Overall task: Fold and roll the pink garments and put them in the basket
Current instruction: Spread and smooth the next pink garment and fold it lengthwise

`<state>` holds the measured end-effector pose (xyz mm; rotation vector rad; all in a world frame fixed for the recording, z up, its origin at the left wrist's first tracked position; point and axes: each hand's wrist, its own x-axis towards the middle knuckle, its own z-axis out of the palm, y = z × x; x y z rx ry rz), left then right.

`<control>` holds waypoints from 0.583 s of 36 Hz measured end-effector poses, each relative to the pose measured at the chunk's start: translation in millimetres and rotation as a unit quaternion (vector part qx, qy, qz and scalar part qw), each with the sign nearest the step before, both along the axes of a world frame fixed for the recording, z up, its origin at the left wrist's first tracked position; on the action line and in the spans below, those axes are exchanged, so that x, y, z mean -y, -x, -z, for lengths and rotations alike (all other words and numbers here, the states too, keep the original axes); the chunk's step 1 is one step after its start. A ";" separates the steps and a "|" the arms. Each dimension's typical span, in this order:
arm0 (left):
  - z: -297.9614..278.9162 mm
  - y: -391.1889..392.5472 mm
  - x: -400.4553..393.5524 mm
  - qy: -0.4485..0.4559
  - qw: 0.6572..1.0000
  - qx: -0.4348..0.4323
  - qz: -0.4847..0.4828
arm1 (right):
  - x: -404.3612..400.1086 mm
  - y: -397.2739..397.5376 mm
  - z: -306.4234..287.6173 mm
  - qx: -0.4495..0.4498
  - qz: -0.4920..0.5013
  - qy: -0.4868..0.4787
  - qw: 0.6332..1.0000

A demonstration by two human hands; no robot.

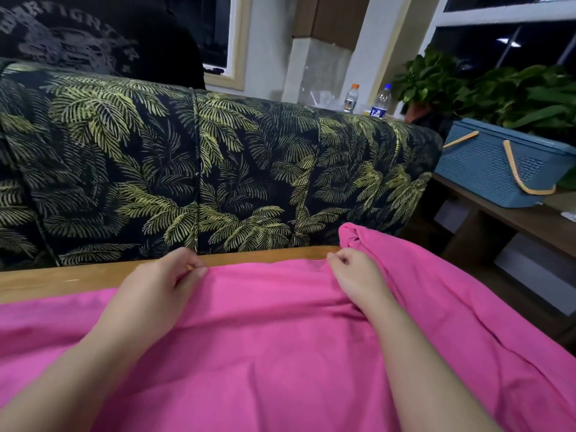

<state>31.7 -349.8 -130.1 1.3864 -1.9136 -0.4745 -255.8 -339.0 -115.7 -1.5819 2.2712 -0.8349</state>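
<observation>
A large pink garment (274, 338) lies spread over the wooden table (78, 279) and covers most of the near view. My left hand (162, 285) pinches its far edge near the table's rim, fingers curled on the cloth. My right hand (355, 272) grips the same far edge further right, beside a bunched pink fold (358, 238). The blue basket (495, 163) with tan handles stands on a low shelf at the right, apart from both hands.
A sofa with a dark palm-leaf cover (202, 169) runs behind the table. A person in a black printed top (78, 42) sits behind it at the upper left. Two water bottles (367, 99) and green plants (498, 88) stand by the window.
</observation>
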 end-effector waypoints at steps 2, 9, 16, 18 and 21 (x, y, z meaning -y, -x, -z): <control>0.6 -2.1 2.9 -0.029 0.999 0.043 0.004 | -0.5 0.4 2.1 -0.037 -0.013 -0.008 0.999; 5.0 -4.1 2.8 -0.057 0.989 0.131 -0.021 | -4.7 11.9 8.9 -0.040 0.010 0.041 0.998; 3.8 0.9 0.1 -0.035 0.980 0.182 -0.077 | 2.3 10.1 16.1 -0.025 0.072 0.055 0.996; 4.8 0.4 0.5 -0.006 0.979 0.187 -0.082 | 4.3 9.3 15.9 -0.026 0.077 0.053 0.995; 6.9 -1.2 3.5 0.018 0.984 0.162 -0.077 | 6.9 8.9 14.2 -0.047 0.080 0.035 0.995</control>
